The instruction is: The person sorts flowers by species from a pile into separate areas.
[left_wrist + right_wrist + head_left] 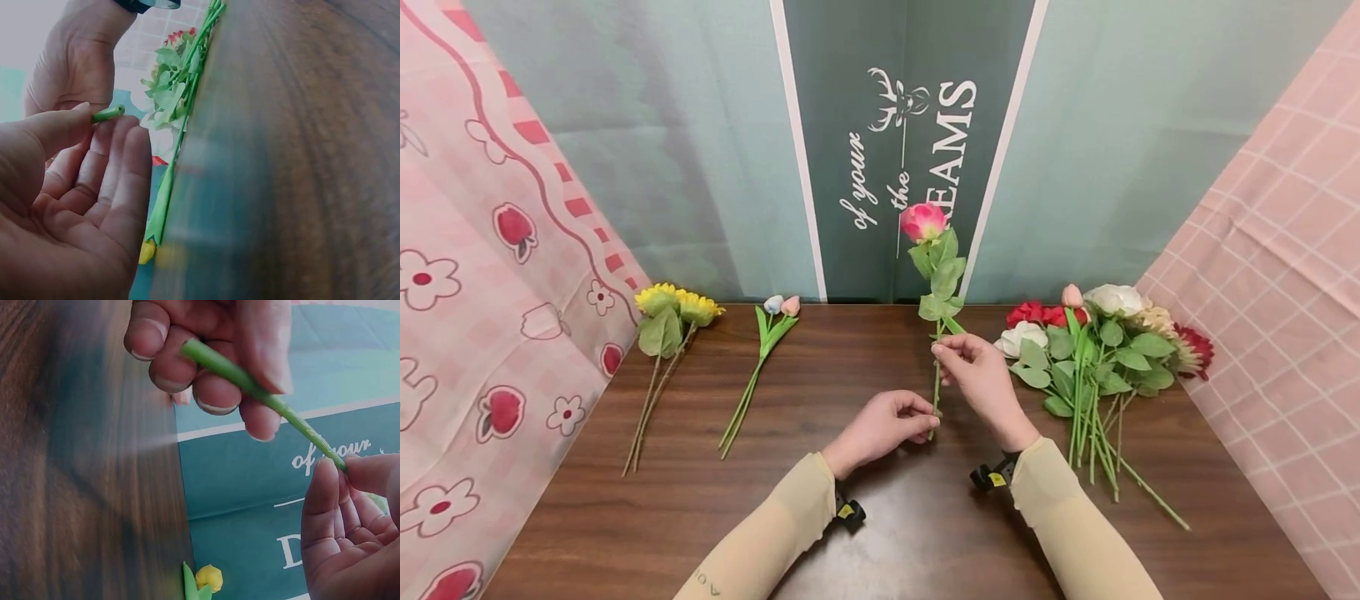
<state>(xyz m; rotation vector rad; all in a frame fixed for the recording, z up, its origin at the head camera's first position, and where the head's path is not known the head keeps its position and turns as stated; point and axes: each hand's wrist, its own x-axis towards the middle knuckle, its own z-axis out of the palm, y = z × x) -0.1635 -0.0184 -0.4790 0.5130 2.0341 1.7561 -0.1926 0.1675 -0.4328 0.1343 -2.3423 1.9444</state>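
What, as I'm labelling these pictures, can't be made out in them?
- Right wrist view: the pink bloom is out of sight, behind the right hand or past the edge; I can't tell which.
- Left wrist view: most of the held stem is hidden behind the hands, the left hand nearest.
- Head view: leaves and blooms overlap, hiding how many stems the flower heap holds.
- Head view: the left sleeve's marks are too small to read.

Head view: bright, mostly sharp
Table [587,525]: pale glare front and centre, blurred in both wrist views
Green curtain [700,125]: soft shadows
Wrist views: dimmer, left's upper corner washed out
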